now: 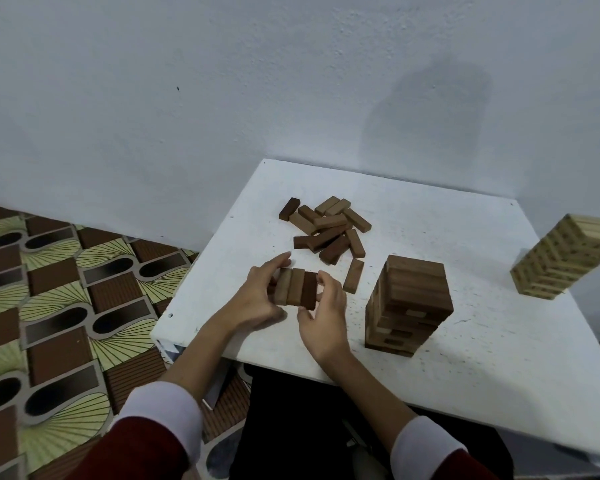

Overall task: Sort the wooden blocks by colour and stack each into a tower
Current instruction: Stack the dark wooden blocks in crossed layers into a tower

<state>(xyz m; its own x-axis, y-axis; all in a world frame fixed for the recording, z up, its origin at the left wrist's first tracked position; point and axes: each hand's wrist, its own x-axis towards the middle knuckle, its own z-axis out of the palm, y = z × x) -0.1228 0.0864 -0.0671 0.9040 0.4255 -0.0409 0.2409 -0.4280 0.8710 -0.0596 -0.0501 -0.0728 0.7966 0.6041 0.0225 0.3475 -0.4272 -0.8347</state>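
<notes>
1. Both hands hold a row of three blocks (296, 288) between them: the left hand (257, 299) has its thumb under the near end and its fingers reaching over the far left side, and the right hand (323, 318) curls its fingers round the right side of the darkest block.
2. Those three blocks lie side by side, pale on the left, mid-brown in the middle, dark brown on the right, and sit in the gap between the two palms, touching both.
3. Whether the row rests on the white table (465, 341) or is lifted just off it cannot be told.
4. Taking the brown tower (409, 304) as the landmark: the held row is to its left, near but apart from it, at about the height of its upper half in the view.
5. A single brown block (353, 276) lies flat between the held row and the brown tower, just beside the right hand's fingers.
6. A loose heap of brown blocks (328, 230) lies behind and left of the brown tower, farther from the person than the hands.
7. A pale tower (565, 259) stands well apart to the right of the brown tower, near the table's right edge.
8. Red sleeves with white cuffs (163, 420) cover both forearms, nearer the person than the brown tower.
9. A patterned floor (49, 306) shows far left of the brown tower.
</notes>
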